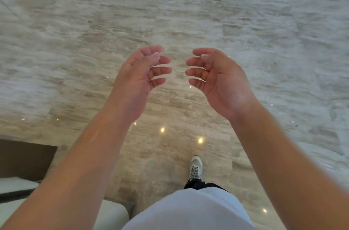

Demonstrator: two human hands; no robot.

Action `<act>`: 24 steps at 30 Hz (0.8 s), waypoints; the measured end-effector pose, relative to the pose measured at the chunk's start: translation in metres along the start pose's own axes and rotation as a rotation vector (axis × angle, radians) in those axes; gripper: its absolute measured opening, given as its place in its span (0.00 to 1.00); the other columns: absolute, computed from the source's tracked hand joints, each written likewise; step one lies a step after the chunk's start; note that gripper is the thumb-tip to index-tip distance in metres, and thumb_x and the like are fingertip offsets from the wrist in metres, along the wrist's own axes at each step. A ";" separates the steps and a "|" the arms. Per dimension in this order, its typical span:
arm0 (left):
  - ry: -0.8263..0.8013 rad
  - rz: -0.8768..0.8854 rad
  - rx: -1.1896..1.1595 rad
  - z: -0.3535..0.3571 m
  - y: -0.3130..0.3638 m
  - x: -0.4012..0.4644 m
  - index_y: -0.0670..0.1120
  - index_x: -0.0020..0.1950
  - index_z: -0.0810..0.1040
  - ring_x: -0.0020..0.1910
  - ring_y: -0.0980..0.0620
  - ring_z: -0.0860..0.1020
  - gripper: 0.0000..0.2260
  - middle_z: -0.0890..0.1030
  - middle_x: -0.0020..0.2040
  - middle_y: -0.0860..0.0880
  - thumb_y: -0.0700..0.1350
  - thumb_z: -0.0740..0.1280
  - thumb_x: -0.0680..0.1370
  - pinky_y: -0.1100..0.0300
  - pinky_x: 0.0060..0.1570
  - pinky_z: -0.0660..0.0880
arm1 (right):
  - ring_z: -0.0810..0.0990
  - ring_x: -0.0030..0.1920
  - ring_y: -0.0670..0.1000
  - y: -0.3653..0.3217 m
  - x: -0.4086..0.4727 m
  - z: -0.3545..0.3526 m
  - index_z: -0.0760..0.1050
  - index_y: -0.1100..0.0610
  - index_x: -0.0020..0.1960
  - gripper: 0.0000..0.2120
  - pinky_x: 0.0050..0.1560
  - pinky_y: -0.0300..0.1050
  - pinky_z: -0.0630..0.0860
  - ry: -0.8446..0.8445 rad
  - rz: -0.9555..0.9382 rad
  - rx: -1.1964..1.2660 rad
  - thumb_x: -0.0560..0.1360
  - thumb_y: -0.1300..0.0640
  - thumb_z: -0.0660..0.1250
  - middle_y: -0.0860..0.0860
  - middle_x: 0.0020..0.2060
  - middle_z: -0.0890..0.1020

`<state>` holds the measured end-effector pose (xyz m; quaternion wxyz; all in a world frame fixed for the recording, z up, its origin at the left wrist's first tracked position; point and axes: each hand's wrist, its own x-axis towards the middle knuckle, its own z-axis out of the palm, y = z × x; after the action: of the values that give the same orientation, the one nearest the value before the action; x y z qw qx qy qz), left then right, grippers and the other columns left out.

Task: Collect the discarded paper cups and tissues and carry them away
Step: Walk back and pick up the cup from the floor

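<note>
Now | left hand [139,77] and right hand [219,78] raised apart over marble floor [264,31], palms facing, fingers loosely curled, holding nothing | cups, tissues: none in view (white shoe [195,167] below).

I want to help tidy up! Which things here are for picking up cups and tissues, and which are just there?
For the job:
left hand, holding nothing
right hand, holding nothing
No cups or tissues in view.

Just there:
marble floor
white shoe
dark brown furniture
</note>
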<state>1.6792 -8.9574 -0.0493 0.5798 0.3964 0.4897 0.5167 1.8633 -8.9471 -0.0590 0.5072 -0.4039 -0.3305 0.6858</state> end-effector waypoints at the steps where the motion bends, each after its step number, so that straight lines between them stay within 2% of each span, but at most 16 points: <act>1: 0.001 0.008 -0.003 0.008 0.005 0.016 0.52 0.55 0.80 0.45 0.53 0.84 0.09 0.86 0.49 0.51 0.48 0.66 0.77 0.60 0.44 0.77 | 0.82 0.43 0.51 -0.010 0.014 -0.006 0.78 0.57 0.56 0.11 0.45 0.46 0.77 -0.005 -0.007 -0.004 0.76 0.59 0.61 0.52 0.44 0.84; 12: -0.007 0.051 -0.037 0.043 0.037 0.156 0.51 0.55 0.80 0.45 0.54 0.84 0.09 0.86 0.48 0.51 0.48 0.65 0.76 0.61 0.43 0.77 | 0.82 0.43 0.51 -0.069 0.144 -0.030 0.78 0.58 0.55 0.12 0.45 0.46 0.77 -0.015 -0.021 -0.013 0.75 0.58 0.61 0.53 0.44 0.84; 18: -0.032 0.045 -0.060 0.020 0.038 0.247 0.50 0.57 0.80 0.47 0.53 0.83 0.10 0.86 0.50 0.50 0.48 0.65 0.76 0.61 0.45 0.78 | 0.82 0.43 0.51 -0.077 0.237 -0.022 0.79 0.56 0.53 0.12 0.44 0.45 0.77 0.010 -0.010 -0.042 0.72 0.56 0.64 0.53 0.44 0.84; 24: -0.063 0.034 -0.098 -0.018 0.053 0.378 0.51 0.58 0.80 0.48 0.53 0.83 0.11 0.86 0.50 0.51 0.48 0.65 0.77 0.61 0.45 0.78 | 0.83 0.43 0.51 -0.088 0.364 0.006 0.79 0.56 0.54 0.12 0.43 0.45 0.78 0.068 -0.023 -0.087 0.73 0.57 0.63 0.53 0.44 0.84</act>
<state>1.6452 -8.5766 -0.0616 0.6048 0.3920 0.4386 0.5369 1.8381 -8.5736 -0.0602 0.5079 -0.4449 -0.3471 0.6509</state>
